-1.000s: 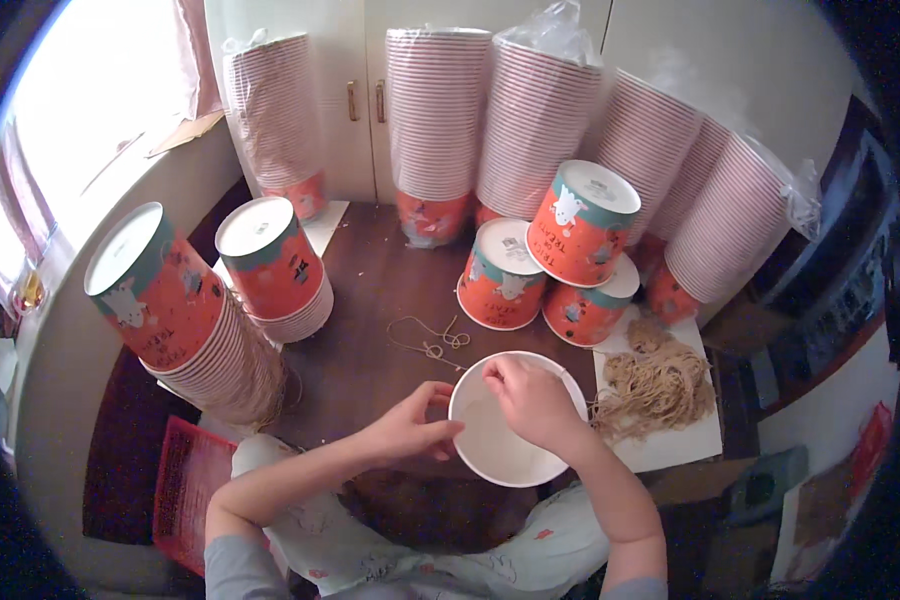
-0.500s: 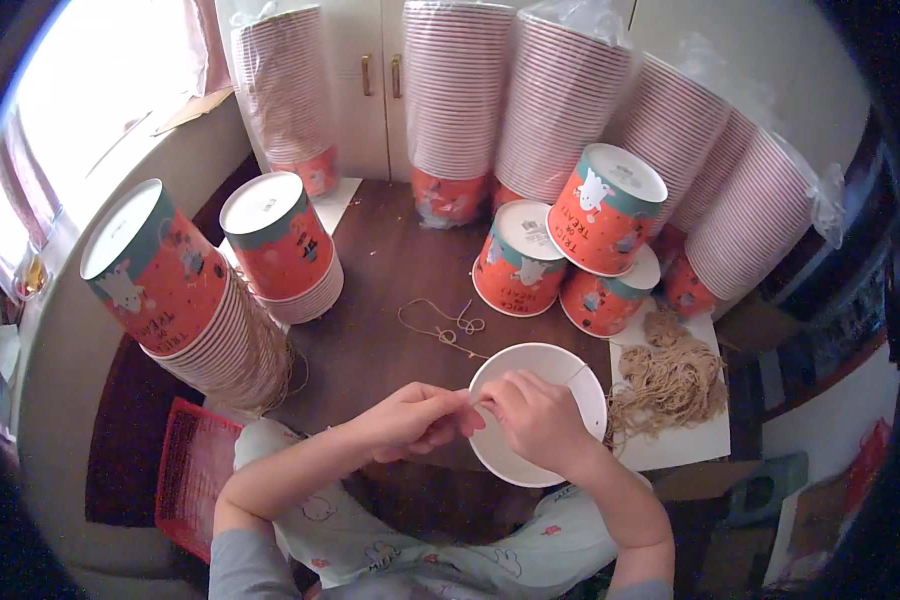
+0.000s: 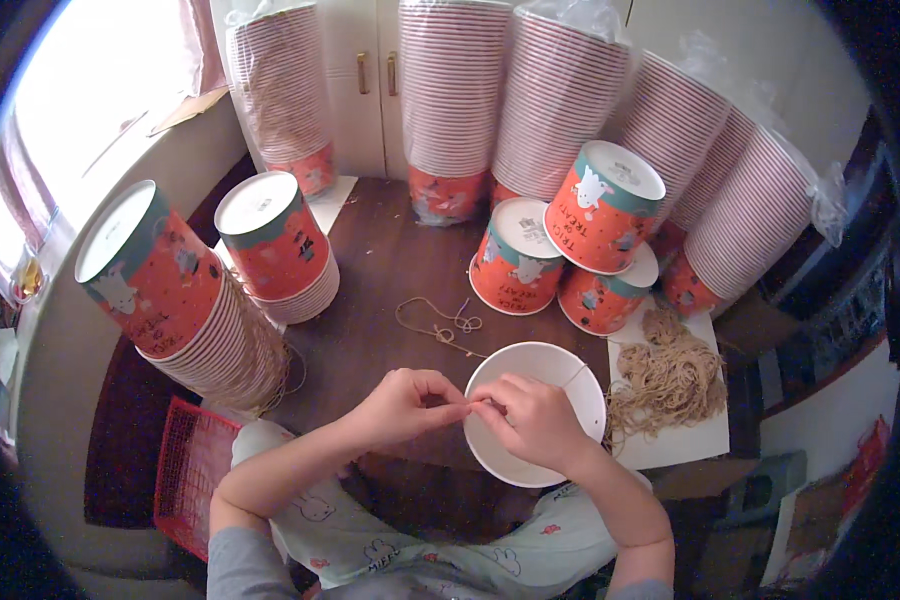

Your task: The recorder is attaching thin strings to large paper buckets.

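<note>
A white-lined paper bucket (image 3: 532, 470) sits mouth up at the table's near edge, close to my lap. Over its left rim my two hands meet at the fingertips. My left hand (image 3: 410, 408) is closed in a pinch of thumb and forefinger. My right hand (image 3: 533, 420), over the bucket's mouth, pinches too, its fingers curled. A thin piece of tan twine (image 3: 576, 374) shows inside the bucket and leads toward my right hand; its end at the fingertips is mostly hidden. More twine (image 3: 436, 333) lies in loose loops on the table, running to the bucket's far rim.
A tangled twine heap (image 3: 675, 385) lies on white card at right. Three upside-down orange buckets (image 3: 610, 215) are piled beyond. Bagged bucket stacks (image 3: 455, 90) line the back. At left stand two inverted stacks (image 3: 195, 300), above a red plastic basket (image 3: 195, 465). The table (image 3: 380, 260) is dark brown.
My left hand has turned and risen slightly, its fingers drawn in to a pinch against the right hand's fingertips. The bucket has hardly moved.
</note>
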{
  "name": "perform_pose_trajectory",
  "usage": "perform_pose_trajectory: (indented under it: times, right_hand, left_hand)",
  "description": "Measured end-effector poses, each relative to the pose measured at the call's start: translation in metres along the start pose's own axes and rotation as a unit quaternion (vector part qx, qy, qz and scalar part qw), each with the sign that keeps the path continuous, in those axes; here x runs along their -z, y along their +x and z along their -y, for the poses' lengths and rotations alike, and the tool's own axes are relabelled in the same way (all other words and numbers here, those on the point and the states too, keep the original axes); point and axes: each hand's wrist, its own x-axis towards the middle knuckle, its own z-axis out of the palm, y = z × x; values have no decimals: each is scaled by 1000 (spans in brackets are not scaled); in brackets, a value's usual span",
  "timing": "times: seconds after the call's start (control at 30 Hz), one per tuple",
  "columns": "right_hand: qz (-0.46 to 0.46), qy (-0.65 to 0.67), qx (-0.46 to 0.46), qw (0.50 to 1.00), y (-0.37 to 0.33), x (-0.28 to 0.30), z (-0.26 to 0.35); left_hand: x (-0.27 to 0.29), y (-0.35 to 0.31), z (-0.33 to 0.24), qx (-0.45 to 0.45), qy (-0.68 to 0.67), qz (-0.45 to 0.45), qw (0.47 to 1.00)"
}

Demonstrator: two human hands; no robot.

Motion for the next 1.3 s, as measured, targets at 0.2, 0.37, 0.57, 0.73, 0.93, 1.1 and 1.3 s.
perform_pose_trajectory:
  times: [0.2, 0.37, 0.57, 0.73, 0.93, 1.1, 1.3]
  right_hand:
    - [-44, 11, -22, 999, 4, -3, -8]
    - [-9, -9, -44, 999, 3, -6, -12]
    - [29, -37, -62, 997, 2, -14, -20]
    - [46, -56, -55, 996, 2, -16, -21]
    - [47, -64, -35, 996, 3, -18, -22]
    - [41, -82, -24, 995, 2, -23, -24]
    - [40, -75, -29, 996, 3, -22, -21]
  left_hand:
    - [0, 10, -11, -201, 288, -61, 934]
    - [-3, 12, -3, -187, 323, -72, 925]
    - [3, 13, 11, -25, 139, -42, 989]
    - [2, 14, 21, 18, 110, -5, 994]
    - [0, 14, 15, 39, 137, -13, 990]
    - [-2, 13, 16, 36, 137, -15, 990]
    - [-5, 8, 13, 14, 171, -37, 985]
